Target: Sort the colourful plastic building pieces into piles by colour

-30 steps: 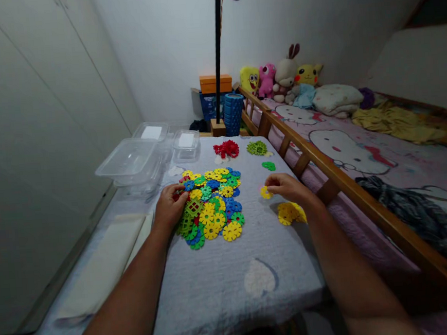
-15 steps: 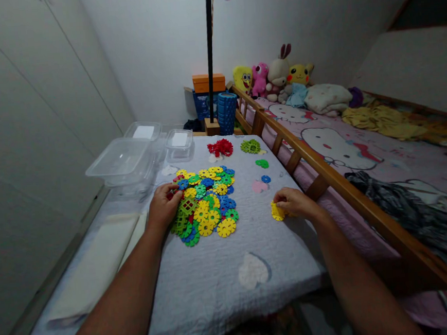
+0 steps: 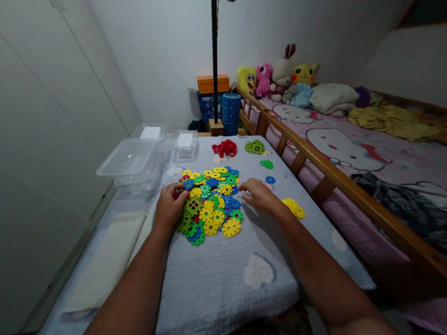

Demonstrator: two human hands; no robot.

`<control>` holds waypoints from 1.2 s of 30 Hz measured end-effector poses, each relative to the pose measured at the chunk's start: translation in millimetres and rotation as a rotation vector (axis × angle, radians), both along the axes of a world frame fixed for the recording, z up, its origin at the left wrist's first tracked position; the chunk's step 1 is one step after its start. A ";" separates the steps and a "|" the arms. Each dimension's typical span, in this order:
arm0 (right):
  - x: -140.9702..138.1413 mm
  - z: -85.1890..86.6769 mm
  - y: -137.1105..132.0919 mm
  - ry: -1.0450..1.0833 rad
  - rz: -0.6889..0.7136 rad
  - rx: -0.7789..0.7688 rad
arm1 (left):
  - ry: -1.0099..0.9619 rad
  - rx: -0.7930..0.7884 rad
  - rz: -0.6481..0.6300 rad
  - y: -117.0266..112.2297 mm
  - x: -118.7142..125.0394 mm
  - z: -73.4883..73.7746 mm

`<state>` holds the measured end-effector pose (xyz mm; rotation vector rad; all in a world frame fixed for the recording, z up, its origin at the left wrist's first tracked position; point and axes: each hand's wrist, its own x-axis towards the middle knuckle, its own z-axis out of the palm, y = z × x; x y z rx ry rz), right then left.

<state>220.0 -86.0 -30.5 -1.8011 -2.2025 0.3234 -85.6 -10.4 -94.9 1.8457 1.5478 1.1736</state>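
Observation:
A mixed pile of notched plastic snowflake discs (image 3: 214,217) in yellow, blue, green and red lies on the cloth-covered table. At the pile's left edge, my left hand (image 3: 170,205) has its thumb and fingers curled round a dark red piece (image 3: 176,194), mostly hidden under the fingers. Light green lattice pieces (image 3: 188,214) lie just beside that thumb. My right hand (image 3: 263,198) is over the pile's right edge, fingers apart and nothing visible in them, close to some blue discs (image 3: 231,204). Several yellow discs (image 3: 293,208) lie in a group right of my right forearm.
Farther back sit a red cluster (image 3: 224,148), a light green lattice group (image 3: 254,147), green discs (image 3: 266,164) and a blue disc (image 3: 270,180). Clear plastic boxes (image 3: 130,157) stand at the left. A wooden bed rail (image 3: 315,157) runs along the right; a black pole (image 3: 214,54) rises behind.
My right hand has let go of the yellow disc at the right group and moved left to the pile. My left hand stays at the pile's left edge. The view has shifted slightly.

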 end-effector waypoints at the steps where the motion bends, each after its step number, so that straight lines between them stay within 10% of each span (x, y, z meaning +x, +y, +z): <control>1: -11.1 -3.5 5.8 0.010 -0.013 0.020 | -0.001 -0.001 -0.003 -0.3 0.0 0.4; 9: -46.8 -32.0 26.7 0.050 -0.153 0.137 | -0.004 0.018 -0.011 -1.0 0.8 1.6; 19: -34.3 -28.4 25.9 0.348 -0.158 0.101 | -0.014 -0.012 0.003 -2.7 1.3 3.8; 29: 59.4 23.8 -23.2 0.476 -0.146 -0.095 | 0.010 -0.008 0.000 -1.9 0.5 2.9; 36: 114.0 25.1 -72.0 0.411 -0.190 -0.301 | 0.002 -0.013 0.001 -1.4 0.2 1.9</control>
